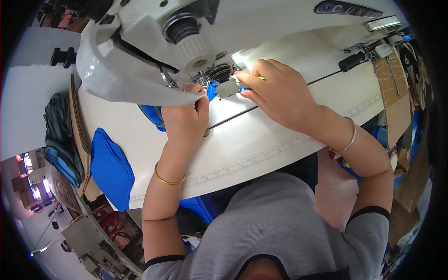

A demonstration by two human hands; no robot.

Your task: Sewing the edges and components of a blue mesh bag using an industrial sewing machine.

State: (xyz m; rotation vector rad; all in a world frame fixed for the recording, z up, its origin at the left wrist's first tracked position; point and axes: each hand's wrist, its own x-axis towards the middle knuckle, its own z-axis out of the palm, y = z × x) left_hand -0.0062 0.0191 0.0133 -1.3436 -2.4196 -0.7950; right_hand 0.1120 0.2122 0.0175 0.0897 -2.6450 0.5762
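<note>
My left hand (pixel 184 116) is closed at the blue mesh fabric (pixel 211 91) under the head of a white sewing machine (pixel 140 93). Its fingertips are partly hidden by the machine's white guard. More blue fabric (pixel 150 114) lies behind that hand. My right hand (pixel 280 93) is closed beside the metal presser foot and needle parts (pixel 218 73), thumb and index finger at a small blue and yellow item too small to name. A pale block (pixel 227 88) sits between the hands on the white machine table (pixel 242 144).
A stack of blue fabric pieces (pixel 111 170) lies at left, beside cardboard (pixel 80 135) and dark green-blue bundles (pixel 60 140). A black-handled screwdriver (pixel 351 62) lies at back right, near a cardboard sheet (pixel 392 112). Cluttered equipment (pixel 107 238) stands at lower left.
</note>
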